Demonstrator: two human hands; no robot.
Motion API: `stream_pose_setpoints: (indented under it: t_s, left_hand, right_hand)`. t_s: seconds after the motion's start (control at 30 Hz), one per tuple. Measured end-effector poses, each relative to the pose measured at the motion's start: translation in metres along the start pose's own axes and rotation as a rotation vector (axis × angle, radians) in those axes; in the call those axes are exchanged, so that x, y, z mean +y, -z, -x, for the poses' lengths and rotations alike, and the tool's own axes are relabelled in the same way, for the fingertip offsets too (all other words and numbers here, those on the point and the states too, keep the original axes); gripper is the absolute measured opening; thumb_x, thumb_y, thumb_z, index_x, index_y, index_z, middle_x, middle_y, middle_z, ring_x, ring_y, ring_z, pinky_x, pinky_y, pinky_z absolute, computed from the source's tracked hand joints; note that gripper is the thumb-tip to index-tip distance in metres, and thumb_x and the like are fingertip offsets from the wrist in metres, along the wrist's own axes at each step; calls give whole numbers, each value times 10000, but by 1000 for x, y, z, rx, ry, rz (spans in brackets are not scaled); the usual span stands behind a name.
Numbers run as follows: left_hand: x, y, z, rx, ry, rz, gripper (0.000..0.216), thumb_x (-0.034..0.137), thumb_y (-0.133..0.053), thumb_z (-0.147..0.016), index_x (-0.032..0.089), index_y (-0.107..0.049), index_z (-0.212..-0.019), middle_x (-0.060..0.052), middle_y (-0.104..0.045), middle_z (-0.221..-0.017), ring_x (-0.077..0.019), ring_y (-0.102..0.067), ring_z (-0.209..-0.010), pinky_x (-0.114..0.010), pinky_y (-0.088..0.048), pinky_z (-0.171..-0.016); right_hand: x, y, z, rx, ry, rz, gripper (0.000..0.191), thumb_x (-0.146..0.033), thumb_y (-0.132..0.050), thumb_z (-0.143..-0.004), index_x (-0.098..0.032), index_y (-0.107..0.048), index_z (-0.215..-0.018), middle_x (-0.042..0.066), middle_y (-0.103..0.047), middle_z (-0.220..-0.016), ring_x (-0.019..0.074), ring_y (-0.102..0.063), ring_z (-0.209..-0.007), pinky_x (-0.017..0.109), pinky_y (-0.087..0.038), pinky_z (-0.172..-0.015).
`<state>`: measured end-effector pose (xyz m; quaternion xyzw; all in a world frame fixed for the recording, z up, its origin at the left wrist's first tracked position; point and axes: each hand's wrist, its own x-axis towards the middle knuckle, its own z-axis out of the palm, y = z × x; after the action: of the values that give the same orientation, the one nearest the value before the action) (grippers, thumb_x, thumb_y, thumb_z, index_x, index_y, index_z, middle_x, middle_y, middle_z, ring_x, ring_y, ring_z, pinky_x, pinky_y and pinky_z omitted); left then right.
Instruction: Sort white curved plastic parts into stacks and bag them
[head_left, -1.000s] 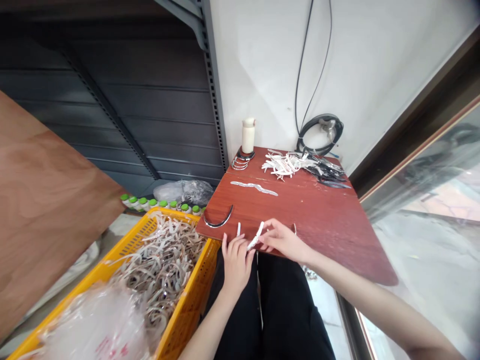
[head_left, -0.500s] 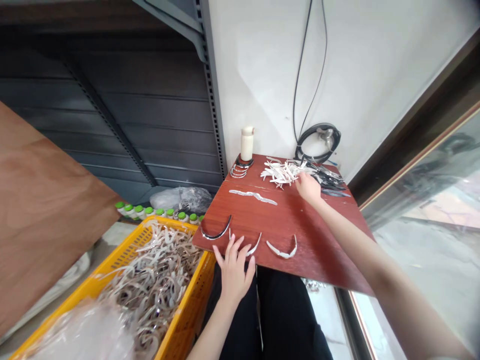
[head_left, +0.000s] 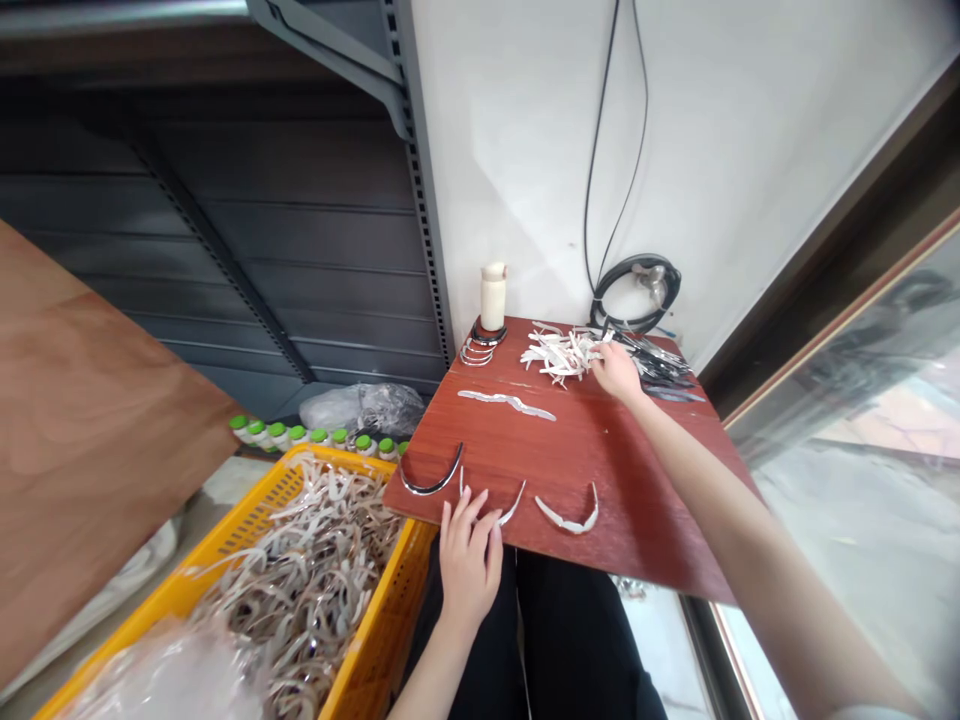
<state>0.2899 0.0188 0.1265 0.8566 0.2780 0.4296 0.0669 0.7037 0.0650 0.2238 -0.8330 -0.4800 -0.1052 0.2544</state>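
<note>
My left hand (head_left: 471,560) rests at the table's front edge, fingers stretched out. It partly covers a thin curved whitish piece (head_left: 513,506), whose ends show around the fingers. Left of it lies a curved black and silver piece (head_left: 431,488); on its right is another curved whitish piece (head_left: 570,522). My right hand (head_left: 619,372) reaches to the right side of a pile of white strips (head_left: 559,354), its fingers bent together among them; what they pinch is too small to make out. A wavy clear strip (head_left: 507,402) lies flat on the red-brown table (head_left: 570,440).
A yellow crate (head_left: 386,580) full of curved strips stands at the left. Dark strips (head_left: 664,365) lie beyond my right hand. A cream bottle (head_left: 493,296) stands at the back, near silver-edged rings (head_left: 478,352). Coiled black cable (head_left: 637,292) leans on the wall.
My left hand's fingers have drawn closer together over the curved piece. My right hand stays at the pile's edge. The view has tilted slightly, so the table appears a little lower.
</note>
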Motion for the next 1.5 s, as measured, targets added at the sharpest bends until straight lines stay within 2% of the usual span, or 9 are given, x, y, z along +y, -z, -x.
stream_pose_setpoints:
  t_s: [0.27, 0.4, 0.6, 0.7, 0.9, 1.03, 1.33, 1.4, 1.5]
  left_hand:
    - [0, 0, -1, 33, 9, 13, 275, 135, -517, -907, 195, -592, -1165, -109, -629, -1274, -254, -479, -1344, -526, -317, -1151]
    - [1, 1, -2, 18, -10, 23, 257, 114, -516, -907, 200, -599, -1134, -97, -634, -1263, -241, -475, -1346, -514, -298, -1163]
    - [3, 2, -3, 36, -4, 30, 217, 116, -504, -914, 205, -608, -1083, -94, -638, -1258, -246, -484, -1338, -516, -311, -1154]
    - [3, 1, -3, 41, -1, 32, 218, 119, -503, -913, 206, -606, -1085, -96, -636, -1260, -252, -488, -1334, -525, -317, -1150]
    - [3, 1, -2, 39, 0, 45, 227, 121, -506, -912, 203, -603, -1100, -101, -634, -1258, -253, -486, -1335, -516, -339, -1137]
    - [3, 1, -2, 29, 1, 48, 234, 121, -514, -909, 200, -601, -1112, -104, -628, -1269, -253, -475, -1345, -513, -338, -1139]
    - [2, -1, -1, 41, 11, 62, 260, 119, -524, -900, 203, -590, -1137, -107, -622, -1273, -255, -481, -1339, -516, -349, -1137]
    - [2, -2, 0, 61, 33, 74, 293, 128, -537, -893, 181, -567, -1180, -128, -600, -1298, -262, -464, -1352, -531, -337, -1146]
    - [4, -4, 1, 124, 76, 80, 378, 168, -575, -879, 147, -515, -1251, -173, -547, -1340, -288, -440, -1368, -571, -326, -1147]
  right_hand:
    - [-13, -3, -13, 56, -98, -323, 275, -358, -556, -848, -136, -717, -863, 142, -698, -996, 281, -593, -989, 430, -415, -941]
    - [-10, 17, -23, 62, -153, -560, 325, -400, -521, -852, -142, -712, -902, 83, -731, -907, 207, -639, -864, 345, -477, -843]
    - [-4, 54, -32, 31, -173, -790, 302, -464, -718, -674, -174, -710, -757, 43, -724, -818, 184, -652, -825, 302, -493, -818]
    - [-10, 60, -32, 85, -202, -848, 326, -512, -674, -712, -187, -649, -712, 31, -681, -726, 169, -636, -739, 280, -506, -715]
    - [-25, 53, -21, 51, -294, -784, 338, -502, -581, -795, -184, -591, -682, 36, -613, -569, 157, -542, -517, 272, -425, -501]
    - [-28, 50, -13, 1, -304, -632, 290, -428, -639, -741, -178, -591, -603, 7, -572, -533, 145, -499, -542, 270, -396, -556]
    - [-42, 71, 1, 208, -306, -467, 322, -442, -510, -837, -202, -534, -625, -4, -531, -573, 150, -469, -611, 275, -369, -624]
    - [-58, 73, 10, 135, -275, -577, 349, -491, -517, -839, -200, -541, -647, -21, -502, -526, 130, -439, -526, 262, -364, -561]
    - [-96, 71, 34, -133, -132, -668, 407, -563, -571, -810, -185, -587, -660, -23, -525, -502, 109, -428, -459, 243, -350, -504]
